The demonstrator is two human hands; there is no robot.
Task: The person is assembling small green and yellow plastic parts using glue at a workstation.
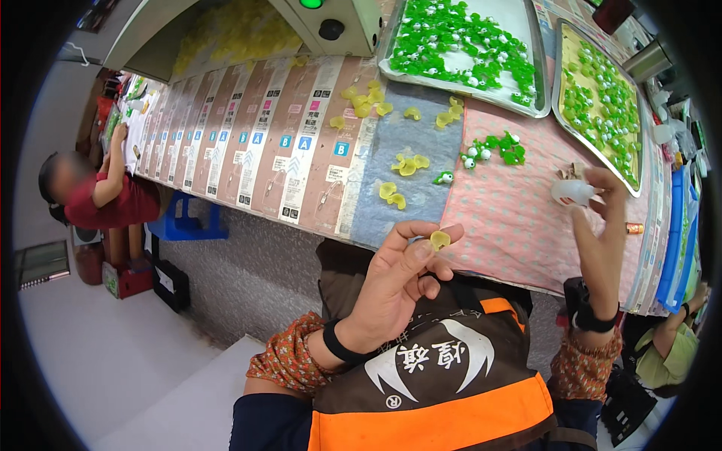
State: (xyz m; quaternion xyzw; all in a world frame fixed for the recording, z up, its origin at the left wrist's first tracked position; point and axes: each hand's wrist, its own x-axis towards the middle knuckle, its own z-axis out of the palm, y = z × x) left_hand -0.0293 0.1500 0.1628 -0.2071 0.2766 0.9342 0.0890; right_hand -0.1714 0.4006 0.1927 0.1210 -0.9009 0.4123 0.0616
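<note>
My left hand (402, 270) pinches a small yellow translucent cup-shaped piece (440, 240) between thumb and fingertips, just in front of the table edge. Over the pink cloth at the right, my right hand (604, 225) has its fingers round a small white plastic bottle (569, 192), which lies tilted. More yellow pieces (410, 163) lie loose on the blue-grey cloth, in small groups. Between the hands, a single green piece with a white eyeball (444, 178) lies apart from a small cluster of green pieces (492, 150).
At the back stands a metal tray (541, 105) of green pieces, with a second tray (562, 113) to its right. A machine housing (346, 30) covers a yellow heap at the back left. Blue bins (669, 248) line the right edge. Other people (113, 180) sit left and right.
</note>
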